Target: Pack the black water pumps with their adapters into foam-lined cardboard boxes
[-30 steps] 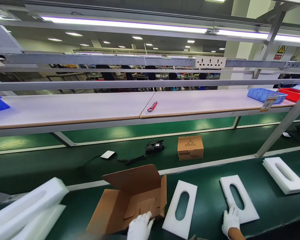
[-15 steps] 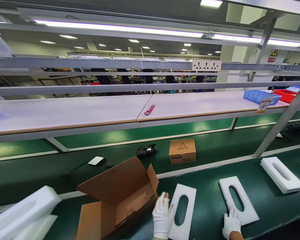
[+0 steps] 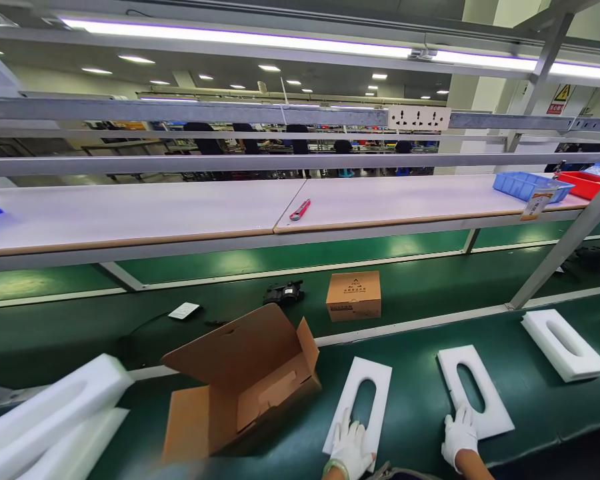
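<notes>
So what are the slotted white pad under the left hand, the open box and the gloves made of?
Slotted white pad: likely plastic foam, matte; thick, evenly white, clean-cut slot.
Open box: cardboard by the look, plain matte brown; folded flaps.
Gloves: probably fabric, dull white, snug round the fingers; weave too small to see.

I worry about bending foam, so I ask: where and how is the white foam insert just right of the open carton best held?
The white foam insert is probably best pinched by its right long strip, between the oval hole and outer edge, from above and the right. It lies flat, the hole goes through, and the left hand covers part of its near end.
</notes>
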`<state>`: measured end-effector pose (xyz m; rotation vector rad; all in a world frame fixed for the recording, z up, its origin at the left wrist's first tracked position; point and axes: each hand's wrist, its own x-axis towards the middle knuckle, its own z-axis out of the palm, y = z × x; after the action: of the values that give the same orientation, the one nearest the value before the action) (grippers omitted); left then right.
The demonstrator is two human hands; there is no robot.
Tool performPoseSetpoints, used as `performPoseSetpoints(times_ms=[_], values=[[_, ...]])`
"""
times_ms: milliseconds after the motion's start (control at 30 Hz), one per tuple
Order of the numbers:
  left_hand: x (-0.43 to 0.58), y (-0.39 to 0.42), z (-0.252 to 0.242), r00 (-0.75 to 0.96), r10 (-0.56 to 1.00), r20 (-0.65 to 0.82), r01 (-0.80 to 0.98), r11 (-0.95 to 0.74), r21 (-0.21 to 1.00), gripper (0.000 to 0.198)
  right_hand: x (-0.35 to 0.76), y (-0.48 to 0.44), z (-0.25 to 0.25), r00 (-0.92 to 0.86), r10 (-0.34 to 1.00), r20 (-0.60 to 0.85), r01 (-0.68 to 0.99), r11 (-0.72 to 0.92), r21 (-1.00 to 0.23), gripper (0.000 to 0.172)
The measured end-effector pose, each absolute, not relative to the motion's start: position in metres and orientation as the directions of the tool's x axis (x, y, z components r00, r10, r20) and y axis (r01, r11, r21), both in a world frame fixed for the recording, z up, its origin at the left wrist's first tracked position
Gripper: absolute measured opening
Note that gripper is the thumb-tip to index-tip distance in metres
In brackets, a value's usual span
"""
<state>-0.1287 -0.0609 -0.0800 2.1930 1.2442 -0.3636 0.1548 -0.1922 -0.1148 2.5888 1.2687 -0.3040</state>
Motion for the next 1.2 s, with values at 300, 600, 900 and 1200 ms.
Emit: performPoseSetpoints(times_ms=[300, 600, 900, 1200], values=[[-0.128, -0.062, -0.076, 0.531, 0.688, -0.495, 0.846, -0.398, 0.355, 0.079, 0.154, -0.191, -0.113, 0.615, 0.732, -0.294, 0.784, -0.607, 0.128, 0.060], [-0.127, -0.063, -0.073, 0.530, 0.683, -0.503, 0.846, -0.387, 0.366, 0.081, 0.156, -0.192, -0.113, 0.611, 0.735, -0.293, 0.787, -0.606, 0.120, 0.060], [-0.129, -0.062, -0.080, 0.532, 0.686, -0.496, 0.844, -0.386, 0.372, 0.081, 0.155, -0.190, -0.111, 0.615, 0.737, -0.281, 0.785, -0.608, 0.122, 0.059], [-0.126, -0.063, -0.070, 0.519, 0.682, -0.516, 0.853, -0.376, 0.361, 0.079, 0.151, -0.189, -0.121, 0.643, 0.733, -0.222, 0.766, -0.617, 0.183, 0.053]])
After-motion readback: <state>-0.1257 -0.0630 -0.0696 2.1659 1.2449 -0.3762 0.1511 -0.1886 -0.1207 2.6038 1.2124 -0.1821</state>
